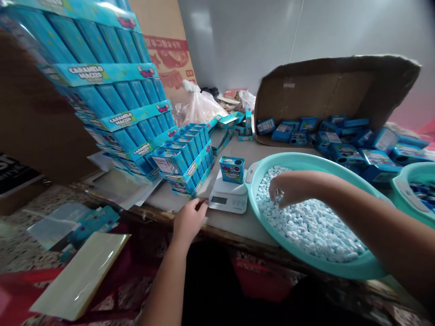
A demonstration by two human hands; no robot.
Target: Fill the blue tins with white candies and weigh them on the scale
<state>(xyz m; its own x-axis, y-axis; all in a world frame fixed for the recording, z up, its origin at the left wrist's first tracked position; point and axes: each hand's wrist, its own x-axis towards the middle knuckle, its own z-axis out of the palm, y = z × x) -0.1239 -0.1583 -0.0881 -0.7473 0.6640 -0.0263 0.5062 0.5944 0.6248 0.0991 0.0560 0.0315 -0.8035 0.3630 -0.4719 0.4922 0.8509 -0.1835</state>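
Observation:
My right hand [290,188] is over a turquoise basin [307,159], its fingers curled down in a pinch at small white and pale-blue candies [309,231]. The candies at its fingertips are partly hidden by the fingers. My left hand [190,221] rests at the table's front edge, thumb and forefinger a little apart, fingertips at the left edge of a white kitchen scale [228,201]. On the scale's platform stands a small blue candy box [232,170] marked "Caramelo Macizo". The digits on the scale's display are too blurred to read.
Stacked trays of blue boxes [125,117] rise at the left, with a smaller stack [185,158] beside the scale. A tipped carton [326,86] holds loose blue boxes at the back right. Another turquoise basin [408,192] is at the right edge. Plastic sheets [81,276] lie lower left.

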